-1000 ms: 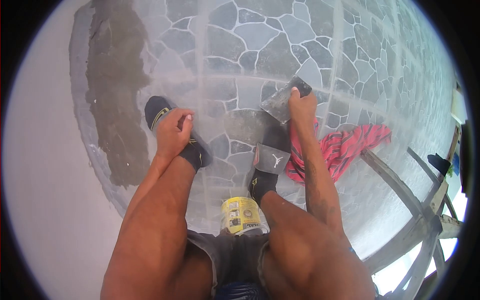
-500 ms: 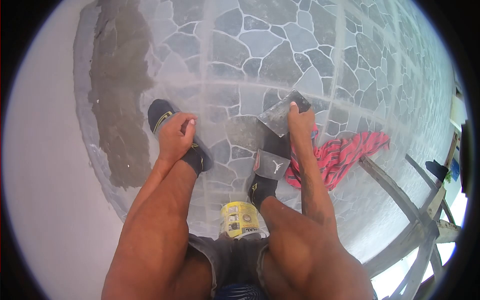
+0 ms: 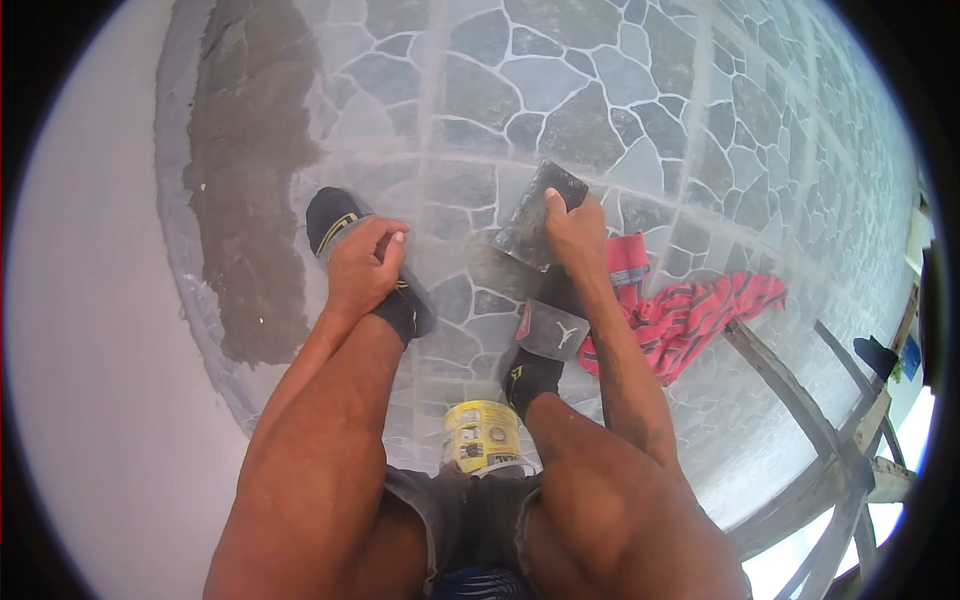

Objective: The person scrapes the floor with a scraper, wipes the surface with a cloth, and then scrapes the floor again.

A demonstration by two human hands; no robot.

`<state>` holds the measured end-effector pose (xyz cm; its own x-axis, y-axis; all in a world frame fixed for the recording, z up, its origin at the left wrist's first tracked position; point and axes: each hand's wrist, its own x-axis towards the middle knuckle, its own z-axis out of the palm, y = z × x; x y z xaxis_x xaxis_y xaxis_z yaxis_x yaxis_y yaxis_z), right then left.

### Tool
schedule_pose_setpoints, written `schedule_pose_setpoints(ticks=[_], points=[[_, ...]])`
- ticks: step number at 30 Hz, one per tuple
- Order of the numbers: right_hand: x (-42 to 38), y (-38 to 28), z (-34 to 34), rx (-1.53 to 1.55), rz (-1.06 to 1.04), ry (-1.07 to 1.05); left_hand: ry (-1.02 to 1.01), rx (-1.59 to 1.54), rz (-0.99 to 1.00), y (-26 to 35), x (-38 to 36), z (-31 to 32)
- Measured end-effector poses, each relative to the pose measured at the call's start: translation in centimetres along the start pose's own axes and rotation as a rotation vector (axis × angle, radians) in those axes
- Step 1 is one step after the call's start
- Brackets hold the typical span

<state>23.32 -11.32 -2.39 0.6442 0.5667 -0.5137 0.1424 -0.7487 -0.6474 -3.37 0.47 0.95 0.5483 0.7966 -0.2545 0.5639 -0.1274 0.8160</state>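
My right hand [image 3: 578, 238] grips a flat, dark, squarish scraper plate [image 3: 525, 228], thumb on top, held low over the stone-patterned floor [image 3: 570, 125]. Its lower part overlaps a darker patch of stone. My left hand [image 3: 364, 262] is curled into a loose fist beside my left shoe [image 3: 330, 215], with nothing showing in it. Below my right wrist lies a grey flap with a white logo [image 3: 552, 332], by my right foot [image 3: 530, 380]. A red and black striped cloth [image 3: 690, 315] lies on the floor right of my right forearm.
A yellow labelled bucket [image 3: 481, 435] stands between my legs. Along the left, a strip of darker rough mortar [image 3: 250, 190] borders the pale wall [image 3: 90, 300]. Wooden beams [image 3: 790, 380] cross at the lower right, with a dark cloth [image 3: 876, 357] hanging there.
My right hand has moved the scraper plate a little up and to the left, turning it steeper. More of the red cloth shows. My left hand keeps its place near the shoe.
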Motion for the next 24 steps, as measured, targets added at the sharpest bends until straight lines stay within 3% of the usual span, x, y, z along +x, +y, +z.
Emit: schedule_pose_setpoints(ticks=[4,13,24], points=[[0.9,0.0,0.6,-0.076,-0.117,0.036,0.008,-0.004,-0.031,0.2,-0.2,-0.1],[0.5,-2.6,0.5,-0.084,-0.033,0.026,0.005,-0.006,-0.050,0.1,-0.1,0.1],[0.6,0.0,0.7,-0.078,-0.066,0.013,-0.014,0.021,-0.070,0.2,0.0,0.1]])
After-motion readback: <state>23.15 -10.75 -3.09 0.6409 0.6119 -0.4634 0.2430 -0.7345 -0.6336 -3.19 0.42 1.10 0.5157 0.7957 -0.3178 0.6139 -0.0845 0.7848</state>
